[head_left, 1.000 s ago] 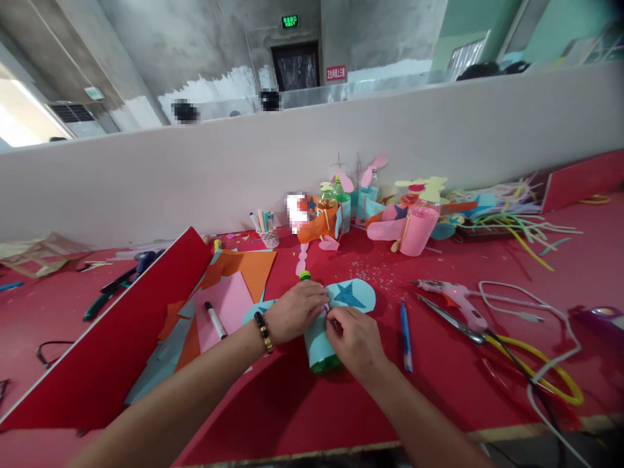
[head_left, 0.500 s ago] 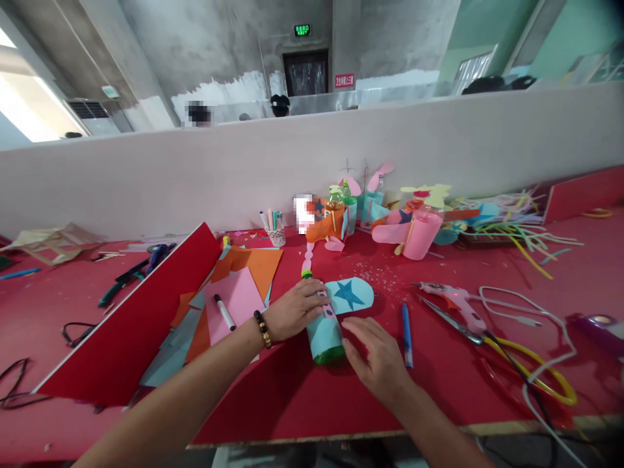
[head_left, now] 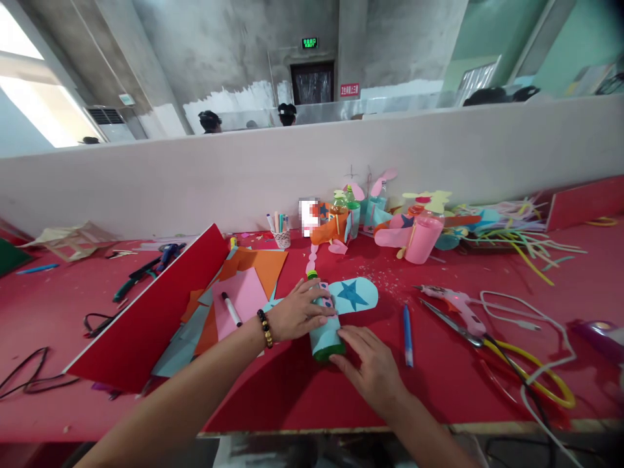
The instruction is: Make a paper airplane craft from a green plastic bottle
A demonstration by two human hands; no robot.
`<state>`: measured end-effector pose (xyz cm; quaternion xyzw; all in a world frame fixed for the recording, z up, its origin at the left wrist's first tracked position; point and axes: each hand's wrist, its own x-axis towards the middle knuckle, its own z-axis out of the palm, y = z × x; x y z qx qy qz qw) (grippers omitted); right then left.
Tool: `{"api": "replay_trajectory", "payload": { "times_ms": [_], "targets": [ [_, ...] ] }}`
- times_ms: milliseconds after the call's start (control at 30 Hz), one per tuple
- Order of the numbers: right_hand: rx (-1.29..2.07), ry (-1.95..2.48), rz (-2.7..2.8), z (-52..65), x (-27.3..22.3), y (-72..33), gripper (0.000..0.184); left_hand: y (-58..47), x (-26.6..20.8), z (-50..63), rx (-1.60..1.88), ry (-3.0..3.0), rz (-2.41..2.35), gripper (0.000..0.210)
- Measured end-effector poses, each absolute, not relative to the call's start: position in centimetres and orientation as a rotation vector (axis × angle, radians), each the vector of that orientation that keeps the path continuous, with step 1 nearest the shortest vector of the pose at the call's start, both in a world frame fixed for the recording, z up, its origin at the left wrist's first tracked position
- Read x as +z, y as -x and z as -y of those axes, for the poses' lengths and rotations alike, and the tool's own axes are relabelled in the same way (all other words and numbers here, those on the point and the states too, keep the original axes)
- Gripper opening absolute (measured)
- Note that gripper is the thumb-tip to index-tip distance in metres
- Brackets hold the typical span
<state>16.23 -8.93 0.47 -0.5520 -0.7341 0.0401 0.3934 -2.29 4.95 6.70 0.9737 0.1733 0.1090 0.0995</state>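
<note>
A green plastic bottle [head_left: 322, 339] wrapped in light blue paper lies on the red table, its yellow-green cap pointing away from me. A light blue paper wing [head_left: 364, 294] with a dark blue star sticks out to its right, and a pink dotted strip runs along its top. My left hand [head_left: 301, 313], with a beaded bracelet at the wrist, curls over the upper part of the bottle and presses on the strip. At the bottle's base, my right hand [head_left: 368, 361] grips the lower right side with thumb and fingers.
To the right lie a blue pen [head_left: 407, 335], a pink glue gun [head_left: 455, 302] with its cord, and yellow-handled scissors [head_left: 526, 374]. Paper sheets [head_left: 246, 292] with a marker [head_left: 231, 309] and a leaning red board [head_left: 146, 325] are left. Finished paper-and-bottle planes [head_left: 424, 237] stand behind.
My right hand has moved left onto the bottle's base, where before its fingers were just beside it. My left hand has slid slightly down the bottle. The camera view has shifted a little.
</note>
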Motion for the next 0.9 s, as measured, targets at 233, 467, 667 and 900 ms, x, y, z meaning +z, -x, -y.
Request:
{"api": "replay_trajectory", "payload": {
  "times_ms": [233,467,667,900],
  "targets": [
    [0.103,1.435,1.873,9.0,0.5,-16.0,0.032,1.3,6.0,-5.7,0.437,-2.846,-0.675,0.032],
    [0.103,1.453,1.886,9.0,0.7,-15.8,0.032,-0.5,5.1,-6.6,0.576,-2.84,-0.793,0.021],
    [0.074,1.485,1.893,9.0,0.6,-15.7,0.032,-1.2,5.7,-5.9,0.574,-2.811,-0.905,0.023],
    [0.06,1.498,1.912,8.9,0.6,-15.5,0.031,-1.3,4.8,-5.4,0.672,-2.746,-0.967,0.033]
  ]
}}
